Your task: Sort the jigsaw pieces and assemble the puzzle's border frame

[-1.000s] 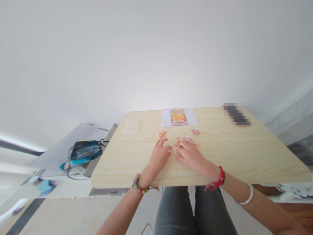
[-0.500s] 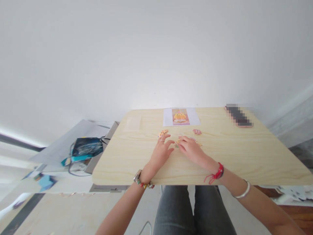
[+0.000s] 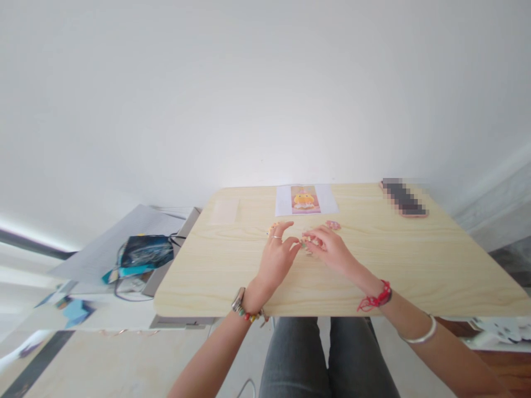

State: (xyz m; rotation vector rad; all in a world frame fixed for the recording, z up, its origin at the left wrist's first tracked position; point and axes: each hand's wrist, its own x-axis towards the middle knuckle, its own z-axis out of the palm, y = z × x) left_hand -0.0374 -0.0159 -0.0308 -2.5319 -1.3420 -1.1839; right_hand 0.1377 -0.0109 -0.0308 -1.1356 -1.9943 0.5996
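Less apart now, left hand (image 3: 276, 261) spread, right hand (image 3: 336, 252) over puzzle pieces (image 3: 308, 251), hold unclear

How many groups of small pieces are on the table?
3: orange group beyond the left hand, mixed group by the right hand, pink group beyond that hand. Hands may hide more.

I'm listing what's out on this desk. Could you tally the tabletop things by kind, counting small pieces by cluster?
Printed picture sheet: 1
Pixelated, phone-like slab: 1
Pale rectangular sheet: 1
Clusters: 3 (orange pieces, pink pieces, mixed-colour pieces at the right hand)
Total: 6
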